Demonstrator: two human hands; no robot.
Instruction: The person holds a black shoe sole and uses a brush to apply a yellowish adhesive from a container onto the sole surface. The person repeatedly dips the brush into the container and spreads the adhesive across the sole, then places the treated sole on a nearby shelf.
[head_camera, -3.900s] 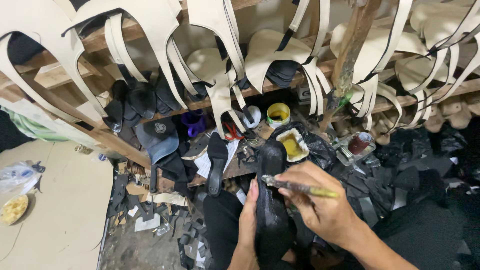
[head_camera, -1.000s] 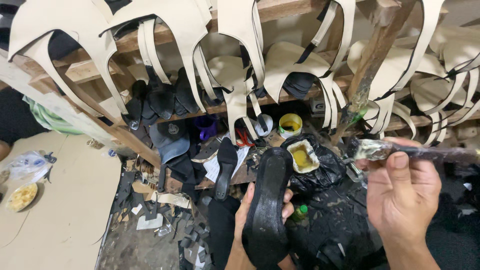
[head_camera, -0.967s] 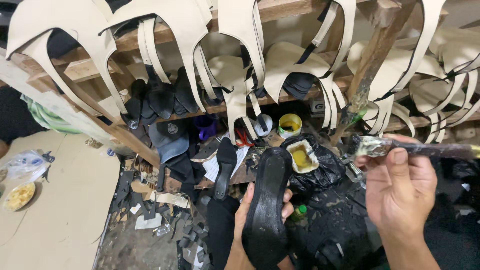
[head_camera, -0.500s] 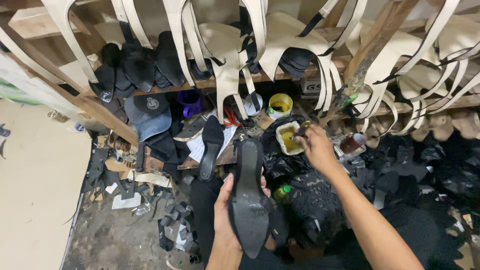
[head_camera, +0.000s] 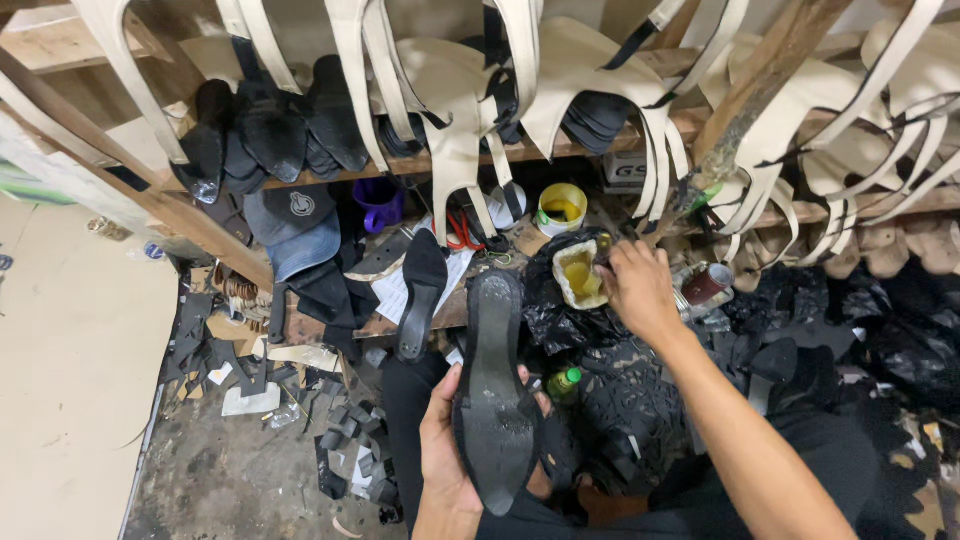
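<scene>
My left hand (head_camera: 447, 450) holds a black shoe (head_camera: 492, 390) sole-up over my lap, fingers wrapped under its left edge. My right hand (head_camera: 638, 288) reaches forward to a small open tin of yellow glue (head_camera: 578, 276) on black plastic; it grips a brush whose tip is at the tin, mostly hidden by the fingers. A second black shoe sole (head_camera: 422, 292) lies to the left of the held shoe on the low wooden bench (head_camera: 310, 328).
Cream leather shoe uppers (head_camera: 455, 110) hang from a wooden rack above. Black soles (head_camera: 270, 135) are stacked on the shelf. A yellow cup (head_camera: 560, 207), purple mug (head_camera: 376, 203), red scissors (head_camera: 461, 232), a green-capped bottle (head_camera: 564, 381) and black scraps (head_camera: 340, 440) lie around.
My right hand has moved from holding the brush up at the right down to the glue tin. The view has tilted down and closer; the left hand keeps the shoe steady.
</scene>
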